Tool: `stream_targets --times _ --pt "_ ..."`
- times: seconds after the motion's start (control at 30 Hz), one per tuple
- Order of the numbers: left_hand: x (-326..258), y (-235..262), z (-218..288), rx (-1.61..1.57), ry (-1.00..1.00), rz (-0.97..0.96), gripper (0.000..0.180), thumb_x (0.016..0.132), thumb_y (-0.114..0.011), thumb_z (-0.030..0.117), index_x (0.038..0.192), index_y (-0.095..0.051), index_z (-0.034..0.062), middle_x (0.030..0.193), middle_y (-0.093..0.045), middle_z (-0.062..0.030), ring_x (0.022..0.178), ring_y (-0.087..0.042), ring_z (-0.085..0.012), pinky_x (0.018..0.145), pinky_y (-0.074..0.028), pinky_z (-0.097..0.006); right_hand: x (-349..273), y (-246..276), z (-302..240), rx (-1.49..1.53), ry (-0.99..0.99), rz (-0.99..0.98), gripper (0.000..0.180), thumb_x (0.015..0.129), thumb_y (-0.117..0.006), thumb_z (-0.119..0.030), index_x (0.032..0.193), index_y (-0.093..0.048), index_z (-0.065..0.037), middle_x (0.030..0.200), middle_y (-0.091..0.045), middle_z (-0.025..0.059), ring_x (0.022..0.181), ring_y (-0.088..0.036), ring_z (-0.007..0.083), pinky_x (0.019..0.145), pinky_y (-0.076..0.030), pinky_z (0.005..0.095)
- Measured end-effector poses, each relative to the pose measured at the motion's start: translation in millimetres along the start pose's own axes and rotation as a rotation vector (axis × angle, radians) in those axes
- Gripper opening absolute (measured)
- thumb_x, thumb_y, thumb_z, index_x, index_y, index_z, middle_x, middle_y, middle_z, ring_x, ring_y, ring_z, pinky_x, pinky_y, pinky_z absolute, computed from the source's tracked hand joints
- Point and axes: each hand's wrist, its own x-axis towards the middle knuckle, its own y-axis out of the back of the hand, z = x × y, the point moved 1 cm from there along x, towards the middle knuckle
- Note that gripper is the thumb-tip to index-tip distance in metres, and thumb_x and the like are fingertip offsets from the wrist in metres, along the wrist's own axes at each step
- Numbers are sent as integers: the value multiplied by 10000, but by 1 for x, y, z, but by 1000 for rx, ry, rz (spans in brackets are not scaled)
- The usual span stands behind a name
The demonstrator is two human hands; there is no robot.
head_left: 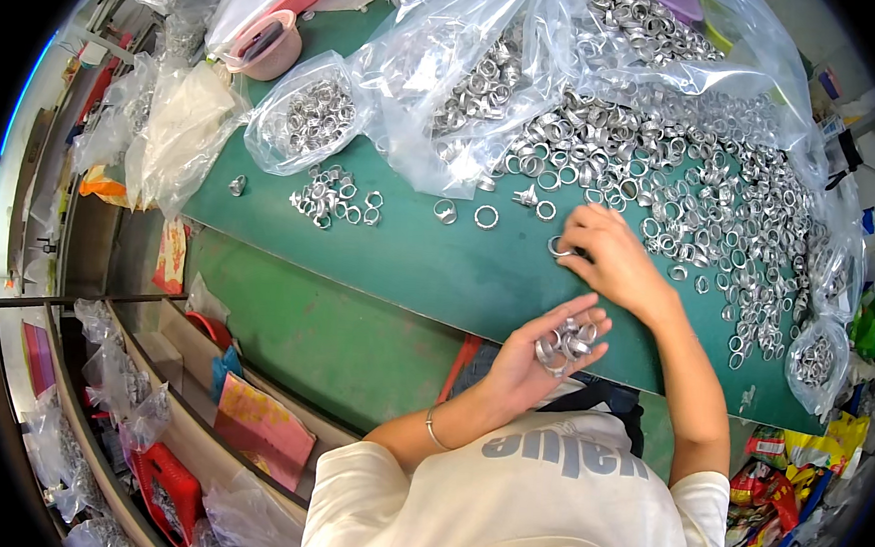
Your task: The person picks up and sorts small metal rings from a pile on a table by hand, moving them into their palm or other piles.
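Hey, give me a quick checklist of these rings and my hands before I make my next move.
1. Right hand at a ring: ok, its fingertips are there.
2. That ring lifted off the green table: cannot tell.
3. Left hand supporting its rings: ok, palm up, several in it.
4. Exact count in that palm: cannot tell, they overlap.
5. Small cluster apart from the large spread: ok.
6. Large spread uncovered: not ok, clear plastic covers part.
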Motion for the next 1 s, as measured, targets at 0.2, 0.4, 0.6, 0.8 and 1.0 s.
stream_targets --times 0.2,0.4,0.6,0.8,1.0 --pt "16 5 7 -139 -123 -97 425 961 -414 253 1324 -393 33 1215 -518 -121 1221 -446 -252 1045 -345 -419 -14 43 -10 479 15 -191 187 709 -706 -103 860 -635 -18 919 -600 83 901 -556 235 845 -426 364" --pt "35 8 -5 -179 39 -139 298 940 -481 262 1143 -519 47 1091 -552 -114 917 -559 -194 702 -519 -273 4 18 57 -118 -204 391 427 801 -645 -240 1181 -547 -71 1297 -441 134 1218 -400 311 1012 -313 403" --pt "24 1 -2 -174 68 28 239 918 -529 248 1057 -550 55 1000 -555 -99 816 -541 -162 549 -472 -222 -41 17 31 -111 -146 131 450 772 -673 -194 1195 -548 -109 1340 -405 122 1245 -368 330 1029 -295 440" --pt "29 17 -4 -176 86 -172 273 889 -554 201 1127 -536 68 1043 -546 -90 854 -556 -154 575 -488 -229 -99 44 35 14 -290 95 322 752 -686 -125 1060 -607 -77 1212 -508 96 1131 -449 299 963 -341 390" --pt "18 -22 -1 -125 33 60 323 872 -551 151 1184 -502 81 998 -522 -80 783 -520 -140 536 -451 -210 -96 61 53 27 -347 383 138 770 -653 -81 851 -592 12 888 -547 115 840 -544 268 737 -432 335"
